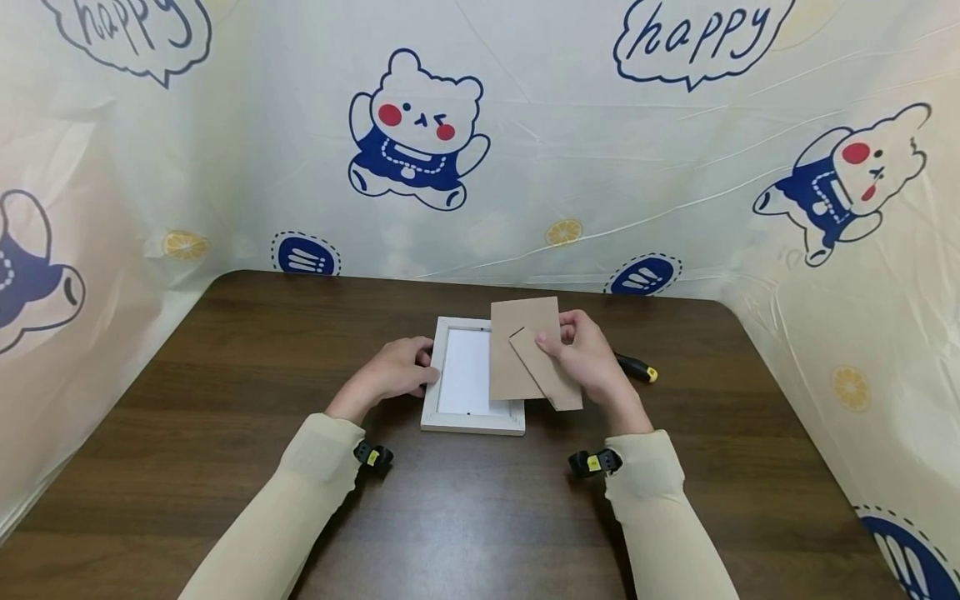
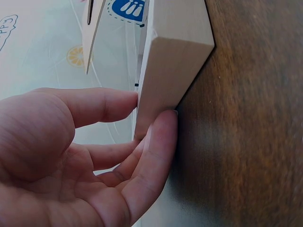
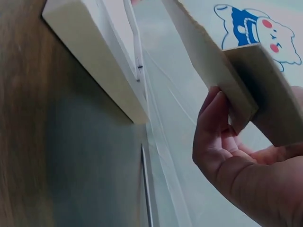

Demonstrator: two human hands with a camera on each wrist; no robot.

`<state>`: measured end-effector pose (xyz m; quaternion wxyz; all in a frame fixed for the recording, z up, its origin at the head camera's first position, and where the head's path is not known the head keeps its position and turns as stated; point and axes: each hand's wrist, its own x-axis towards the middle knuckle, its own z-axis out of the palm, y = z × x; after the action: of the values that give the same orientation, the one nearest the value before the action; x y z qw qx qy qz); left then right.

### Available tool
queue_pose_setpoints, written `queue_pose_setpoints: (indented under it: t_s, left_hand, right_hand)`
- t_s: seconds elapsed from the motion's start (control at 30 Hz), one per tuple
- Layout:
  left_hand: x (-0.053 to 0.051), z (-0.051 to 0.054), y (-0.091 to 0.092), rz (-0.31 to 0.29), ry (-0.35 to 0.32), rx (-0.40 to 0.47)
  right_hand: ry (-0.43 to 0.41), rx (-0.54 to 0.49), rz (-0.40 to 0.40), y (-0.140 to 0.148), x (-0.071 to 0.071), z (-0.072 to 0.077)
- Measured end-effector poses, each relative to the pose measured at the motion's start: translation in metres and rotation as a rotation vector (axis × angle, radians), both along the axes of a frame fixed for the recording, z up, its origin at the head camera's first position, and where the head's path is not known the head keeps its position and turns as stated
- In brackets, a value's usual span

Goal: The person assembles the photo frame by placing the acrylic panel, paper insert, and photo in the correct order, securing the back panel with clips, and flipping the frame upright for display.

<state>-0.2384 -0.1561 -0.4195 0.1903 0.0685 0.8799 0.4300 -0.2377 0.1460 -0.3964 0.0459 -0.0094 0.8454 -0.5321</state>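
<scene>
A white picture frame (image 1: 472, 423) lies on the table with a white sheet (image 1: 463, 367) inside it. My left hand (image 1: 393, 367) grips its left side, thumb on the upper edge and fingers against the outer side, as the left wrist view shows. My right hand (image 1: 592, 354) pinches a brown backing board (image 1: 517, 367) with a slanted stand strip (image 1: 546, 367) on it. The board is raised over the frame's right part and hides it in the head view. In the right wrist view the board (image 3: 208, 56) is clear of the frame (image 3: 94, 52).
A black and yellow tool handle (image 1: 637, 367) lies on the brown table (image 1: 480, 508), just right of my right hand and partly hidden by it. A printed curtain (image 1: 525, 167) hangs behind the table and along both sides.
</scene>
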Motion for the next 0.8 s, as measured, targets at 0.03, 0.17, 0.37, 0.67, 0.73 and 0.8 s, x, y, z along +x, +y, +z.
queue_pose_setpoints:
  t_s: [0.03,0.17,0.37,0.67,0.73,0.8]
  left_hand:
    - [0.000,0.000,0.000,0.000,0.001,-0.002]
    - [0.000,0.000,0.000,-0.001,0.002,-0.008]
    - [-0.001,-0.001,0.000,0.001,0.005,-0.022]
    - [-0.001,0.000,0.000,0.002,0.007,-0.033]
    - [-0.001,0.000,-0.001,0.003,0.006,-0.038]
    - [-0.001,-0.001,0.000,0.002,0.004,-0.041]
  right_hand:
    - [-0.002,-0.008,-0.008,-0.003,0.000,0.000]
    - [-0.002,-0.041,-0.023,-0.015,0.000,-0.001]
    - [0.003,-0.080,-0.029,-0.027,0.001,-0.006]
    - [-0.009,-0.127,-0.020,-0.040,0.000,-0.016]
    - [-0.014,-0.125,-0.018,-0.043,-0.001,-0.018]
    - [-0.017,-0.118,-0.016,-0.045,-0.002,-0.020]
